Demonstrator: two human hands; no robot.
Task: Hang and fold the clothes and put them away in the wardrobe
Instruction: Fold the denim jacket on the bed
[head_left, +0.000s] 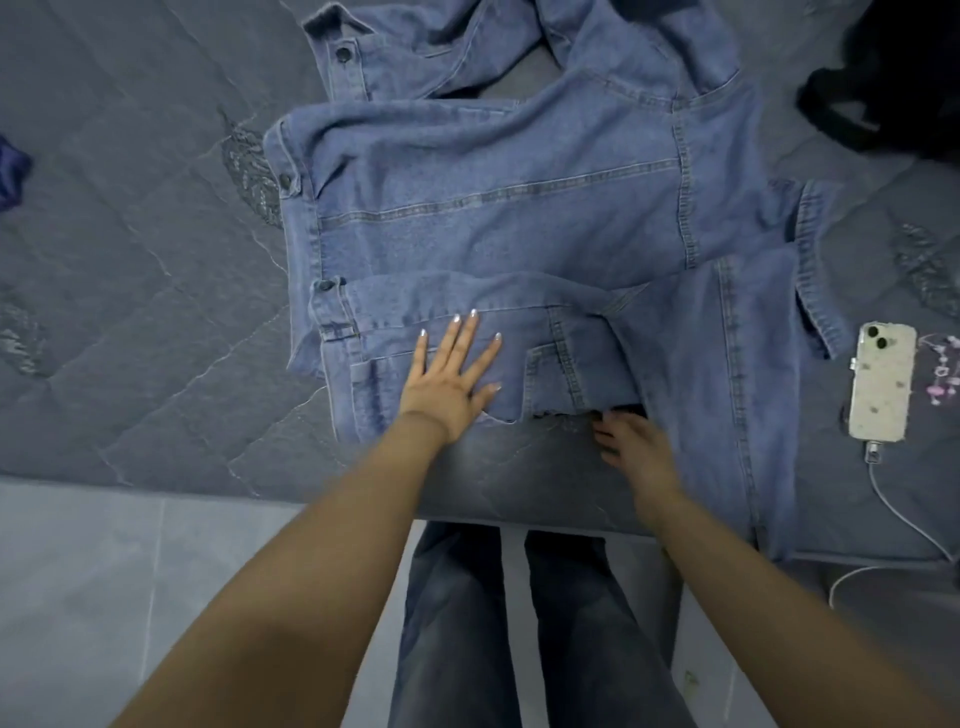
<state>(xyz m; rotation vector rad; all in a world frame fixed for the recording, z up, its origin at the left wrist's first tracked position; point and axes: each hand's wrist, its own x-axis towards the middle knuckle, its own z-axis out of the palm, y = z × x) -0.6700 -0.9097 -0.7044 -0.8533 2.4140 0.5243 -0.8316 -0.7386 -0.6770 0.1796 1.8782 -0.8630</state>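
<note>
While our left hand (449, 384) presses flat, fingers spread, on the denim jacket (519, 208) lying on the bed (130, 260), our right hand (631, 441) tucks fingers under its hem; grip unclear. We're mid-fold, one sleeve folded across, wardrobe trip still ahead.

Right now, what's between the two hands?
In the head view, folded denim jacket cloth lies between the flat left hand and right hand, plus grey bedcover.
</note>
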